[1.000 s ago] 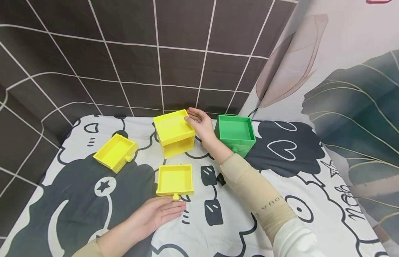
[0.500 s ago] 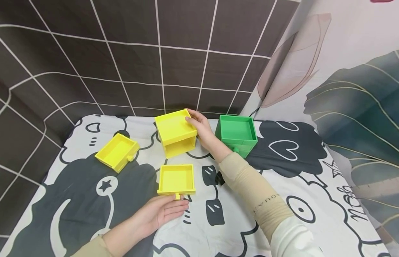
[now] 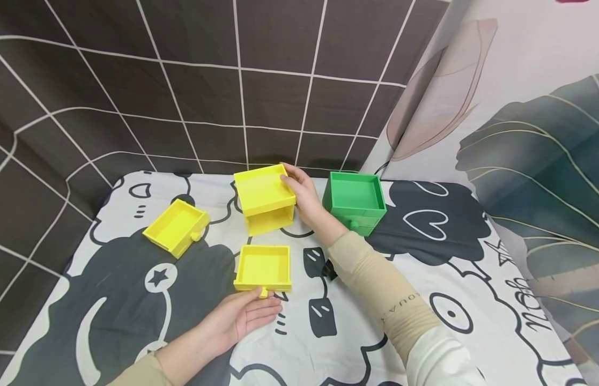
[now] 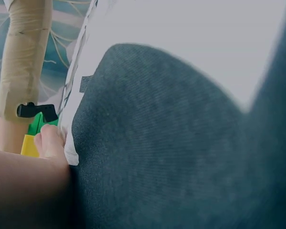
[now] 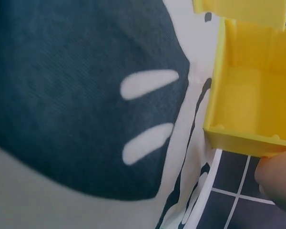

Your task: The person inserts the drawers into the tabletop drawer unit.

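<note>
Inside the yellow box (image 3: 263, 190), only right-wrist view shows ridges (image 5: 234, 45); right hand (image 3: 305, 197) grips it, straight-fingered left hand (image 3: 236, 319) touches drawer (image 3: 264, 266).

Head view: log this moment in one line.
left hand at knob of nearer yellow drawer | right hand grips yellow housing | other yellow drawer untouched, left | green unit at right

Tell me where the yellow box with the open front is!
In the head view, the yellow, square, open-fronted box is just left of centre, with the right hand holding its right edge and the green square box farther right.
</note>
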`<state>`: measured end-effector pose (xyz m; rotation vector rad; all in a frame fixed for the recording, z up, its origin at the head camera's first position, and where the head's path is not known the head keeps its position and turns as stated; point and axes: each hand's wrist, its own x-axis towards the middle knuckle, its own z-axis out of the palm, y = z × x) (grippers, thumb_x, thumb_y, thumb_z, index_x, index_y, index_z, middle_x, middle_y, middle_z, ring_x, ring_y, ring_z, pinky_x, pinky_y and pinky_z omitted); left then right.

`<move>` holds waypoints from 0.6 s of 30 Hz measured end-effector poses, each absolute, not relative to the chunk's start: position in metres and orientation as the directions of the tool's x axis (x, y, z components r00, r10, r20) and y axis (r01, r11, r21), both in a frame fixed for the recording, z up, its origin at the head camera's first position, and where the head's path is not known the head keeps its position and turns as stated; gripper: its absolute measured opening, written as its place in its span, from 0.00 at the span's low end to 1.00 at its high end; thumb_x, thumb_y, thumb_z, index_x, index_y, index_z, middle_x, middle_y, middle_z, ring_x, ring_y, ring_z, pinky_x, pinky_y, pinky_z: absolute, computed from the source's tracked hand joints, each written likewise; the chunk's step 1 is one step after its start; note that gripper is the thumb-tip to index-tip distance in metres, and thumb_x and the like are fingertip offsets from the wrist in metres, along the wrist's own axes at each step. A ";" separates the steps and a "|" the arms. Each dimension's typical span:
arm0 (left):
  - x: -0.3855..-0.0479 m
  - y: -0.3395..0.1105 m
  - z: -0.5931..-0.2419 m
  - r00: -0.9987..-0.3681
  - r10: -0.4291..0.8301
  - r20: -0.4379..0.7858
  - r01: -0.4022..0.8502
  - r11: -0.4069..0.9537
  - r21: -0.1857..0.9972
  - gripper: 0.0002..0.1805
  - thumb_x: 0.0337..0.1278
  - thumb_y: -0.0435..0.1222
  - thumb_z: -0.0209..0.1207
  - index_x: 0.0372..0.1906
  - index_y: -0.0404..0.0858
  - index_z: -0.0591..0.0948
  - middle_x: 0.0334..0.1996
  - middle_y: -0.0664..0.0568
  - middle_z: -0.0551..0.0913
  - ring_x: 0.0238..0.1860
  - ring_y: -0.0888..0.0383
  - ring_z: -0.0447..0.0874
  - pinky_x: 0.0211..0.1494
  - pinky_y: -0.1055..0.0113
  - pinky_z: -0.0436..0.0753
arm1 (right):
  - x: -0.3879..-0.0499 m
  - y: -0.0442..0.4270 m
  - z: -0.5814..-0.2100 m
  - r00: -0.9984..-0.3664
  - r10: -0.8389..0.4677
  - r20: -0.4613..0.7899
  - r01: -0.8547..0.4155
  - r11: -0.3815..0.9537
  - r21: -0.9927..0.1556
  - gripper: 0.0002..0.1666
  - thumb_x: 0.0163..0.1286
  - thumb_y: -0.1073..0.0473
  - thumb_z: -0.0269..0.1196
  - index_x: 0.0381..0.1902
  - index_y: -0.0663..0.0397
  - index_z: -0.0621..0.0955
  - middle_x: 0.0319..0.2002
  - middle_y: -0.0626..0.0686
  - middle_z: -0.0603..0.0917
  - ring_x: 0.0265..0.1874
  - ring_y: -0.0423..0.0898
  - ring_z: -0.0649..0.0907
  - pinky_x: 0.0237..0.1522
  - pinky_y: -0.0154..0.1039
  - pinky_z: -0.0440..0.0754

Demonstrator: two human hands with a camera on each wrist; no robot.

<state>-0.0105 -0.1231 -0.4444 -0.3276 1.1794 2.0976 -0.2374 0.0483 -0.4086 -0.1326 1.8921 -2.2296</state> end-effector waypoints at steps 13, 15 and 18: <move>-0.011 -0.124 -0.446 -0.715 0.415 -0.563 -0.699 -0.397 0.595 0.29 0.83 0.40 0.52 0.72 0.21 0.63 0.50 0.49 0.92 0.53 0.59 0.92 0.67 0.63 0.89 | -0.226 0.045 -0.408 -0.991 -0.130 -0.037 0.058 -0.158 -0.986 0.31 0.81 0.66 0.55 0.78 0.64 0.67 0.75 0.63 0.72 0.70 0.54 0.74 0.80 0.48 0.74; -0.011 -0.124 -0.445 -0.720 0.404 -0.564 -0.694 -0.412 0.591 0.28 0.83 0.40 0.52 0.72 0.22 0.63 0.50 0.49 0.91 0.52 0.58 0.92 0.66 0.63 0.89 | -0.223 0.045 -0.408 -0.993 -0.116 -0.029 0.048 -0.158 -0.986 0.31 0.81 0.66 0.55 0.78 0.65 0.67 0.75 0.63 0.72 0.70 0.54 0.74 0.79 0.48 0.74; -0.013 -0.125 -0.442 -0.727 0.393 -0.564 -0.687 -0.431 0.585 0.27 0.83 0.39 0.52 0.70 0.23 0.64 0.49 0.49 0.91 0.52 0.58 0.92 0.65 0.64 0.89 | -0.221 0.045 -0.409 -0.995 -0.099 -0.017 0.033 -0.163 -0.986 0.30 0.81 0.66 0.56 0.78 0.65 0.67 0.75 0.63 0.72 0.70 0.54 0.74 0.79 0.47 0.75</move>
